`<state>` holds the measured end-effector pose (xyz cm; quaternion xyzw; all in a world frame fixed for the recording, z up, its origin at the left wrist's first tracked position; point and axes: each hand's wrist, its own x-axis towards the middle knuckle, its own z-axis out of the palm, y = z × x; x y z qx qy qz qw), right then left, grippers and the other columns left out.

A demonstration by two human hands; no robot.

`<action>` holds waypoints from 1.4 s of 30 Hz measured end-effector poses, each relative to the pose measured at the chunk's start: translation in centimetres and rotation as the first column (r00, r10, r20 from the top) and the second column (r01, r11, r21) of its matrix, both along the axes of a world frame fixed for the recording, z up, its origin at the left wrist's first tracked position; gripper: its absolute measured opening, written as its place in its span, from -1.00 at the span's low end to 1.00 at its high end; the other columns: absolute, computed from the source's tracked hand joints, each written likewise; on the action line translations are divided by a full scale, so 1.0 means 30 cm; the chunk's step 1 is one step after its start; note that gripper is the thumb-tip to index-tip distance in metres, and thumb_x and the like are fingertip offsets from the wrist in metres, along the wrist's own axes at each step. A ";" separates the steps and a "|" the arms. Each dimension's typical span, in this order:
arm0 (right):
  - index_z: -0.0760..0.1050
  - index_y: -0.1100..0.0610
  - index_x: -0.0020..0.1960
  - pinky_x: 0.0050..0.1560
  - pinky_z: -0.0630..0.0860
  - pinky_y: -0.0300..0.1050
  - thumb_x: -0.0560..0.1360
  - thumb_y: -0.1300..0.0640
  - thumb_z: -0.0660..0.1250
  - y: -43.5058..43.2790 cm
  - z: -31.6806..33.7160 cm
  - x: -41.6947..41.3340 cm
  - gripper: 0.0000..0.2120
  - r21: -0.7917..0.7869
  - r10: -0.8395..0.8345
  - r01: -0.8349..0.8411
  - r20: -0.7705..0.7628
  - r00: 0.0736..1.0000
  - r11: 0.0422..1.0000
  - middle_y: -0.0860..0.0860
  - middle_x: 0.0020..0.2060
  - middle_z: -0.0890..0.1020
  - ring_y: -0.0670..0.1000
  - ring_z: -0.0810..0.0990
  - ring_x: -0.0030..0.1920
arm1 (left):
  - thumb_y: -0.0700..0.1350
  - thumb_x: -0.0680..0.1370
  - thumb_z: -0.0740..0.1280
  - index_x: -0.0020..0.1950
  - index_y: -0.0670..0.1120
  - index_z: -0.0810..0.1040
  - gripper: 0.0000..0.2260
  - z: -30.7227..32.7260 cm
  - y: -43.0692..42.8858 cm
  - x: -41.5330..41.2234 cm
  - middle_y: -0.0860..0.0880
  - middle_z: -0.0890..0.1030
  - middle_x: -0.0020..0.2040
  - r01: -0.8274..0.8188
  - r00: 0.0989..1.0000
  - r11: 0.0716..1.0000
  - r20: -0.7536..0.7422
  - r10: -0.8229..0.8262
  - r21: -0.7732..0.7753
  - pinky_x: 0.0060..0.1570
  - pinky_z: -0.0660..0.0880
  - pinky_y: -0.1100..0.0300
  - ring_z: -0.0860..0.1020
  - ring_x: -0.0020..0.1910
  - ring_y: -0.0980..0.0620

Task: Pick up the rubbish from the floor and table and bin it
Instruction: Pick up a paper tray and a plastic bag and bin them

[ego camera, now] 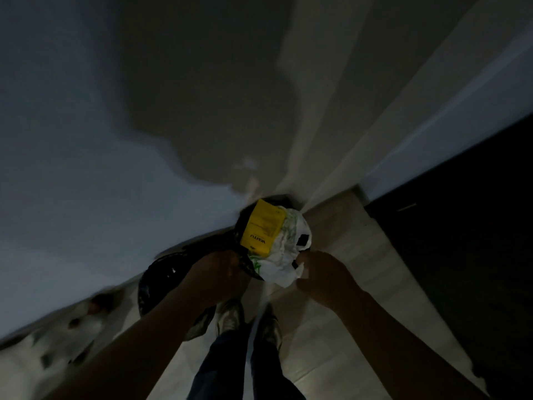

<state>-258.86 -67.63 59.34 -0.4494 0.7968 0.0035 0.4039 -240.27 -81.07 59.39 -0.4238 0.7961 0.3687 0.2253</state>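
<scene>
Rubbish sat in the bin's mouth.
Your left hand (pixel 219 274) gripped the black liner (pixel 161 280). Your right hand (pixel 324 274) pinched the white plastic bag (pixel 284 251) (light, soft, slippery: take its crumpled edge) beside the yellow packet (pixel 261 226).

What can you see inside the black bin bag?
The black bin bag holds a yellow packet and a crumpled white bag at its mouth; anything beneath them is covered.

The yellow packet (pixel 262 226) bears one dark word, upside down near its lower edge, seemingly "WAITU". Its smaller print, and the green print on the white bag (pixel 284 255) to its right, cannot be read.
</scene>
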 end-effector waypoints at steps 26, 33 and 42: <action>0.43 -0.03 0.29 0.12 0.47 -0.15 0.47 0.00 0.36 -0.282 1.142 0.844 -0.60 -0.494 0.671 -0.656 -0.179 0.720 0.571 -0.09 0.13 0.52 -0.08 0.49 0.12 | 0.07 0.48 0.37 0.30 0.09 0.42 -0.60 1.098 0.274 1.006 0.13 0.54 0.15 -0.510 0.860 0.721 -0.265 0.436 -0.469 0.02 0.43 0.31 0.52 0.08 0.15; 0.46 -0.09 0.23 0.13 0.46 -0.19 0.43 -0.04 0.39 -0.188 1.372 1.460 -0.62 -0.611 0.786 -0.728 -0.266 0.558 0.310 -0.18 0.06 0.54 -0.15 0.50 0.07 | 0.11 0.46 0.38 0.23 0.16 0.46 -0.65 1.327 0.553 1.598 0.21 0.54 0.09 -0.654 0.736 0.490 -0.335 0.588 -0.576 0.00 0.51 0.28 0.53 -0.01 0.23; 0.44 -0.10 0.29 0.14 0.39 -0.32 0.46 -0.06 0.35 0.005 1.527 2.214 -0.60 -0.665 0.886 -0.747 -0.345 0.309 0.001 -0.20 0.14 0.52 -0.21 0.47 0.12 | 0.07 0.48 0.38 0.23 0.12 0.47 -0.67 1.478 0.935 2.200 0.15 0.55 0.12 -0.747 0.560 0.202 -0.436 0.704 -0.633 -0.05 0.51 0.28 0.53 0.04 0.18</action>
